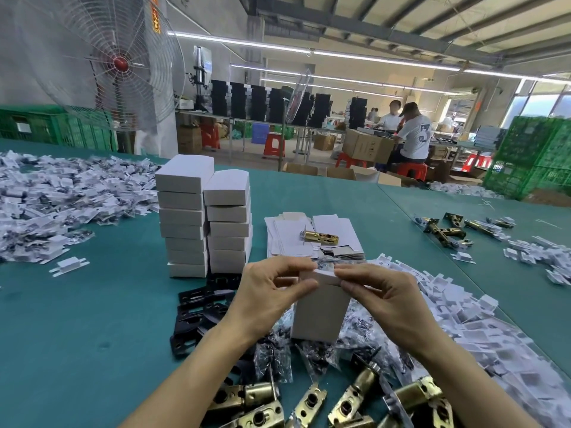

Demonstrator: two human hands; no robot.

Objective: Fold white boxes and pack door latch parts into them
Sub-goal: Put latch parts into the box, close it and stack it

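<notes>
I'd say this is well into a long batch but nowhere near finished. Two stacks of closed white boxes (185,223) stand side by side on the green worktop (92,335). I'm taking those as the done ones, though nothing shows what's inside them. Just to their right is a pile of flat box blanks (287,239) not folded yet, with a single brass latch (319,237) lying on top.

The one being worked on is a white box (318,313), held upright right in front of the person, above a mess of little clear bags (275,356). Both hands are at its top end. The left hand (272,291) has thumb and curled forefinger pinching the top edge. The right hand (383,298) pinches the top flap (324,275) from the other side. To me it looks like the lid is being tucked shut, so this box is probably at its last step. Can't tell if the parts are actually in there, since the opening is covered by the flap and fingers.

There's plenty left to pack. Loose latch bodies (309,403) are heaped at the near edge, with black plates (197,313) to the left of the box. More latches (445,230) lie well off to the right. Big drifts of white inserts (494,335) cover the right side, and another pile (61,196) covers the far left.
</notes>
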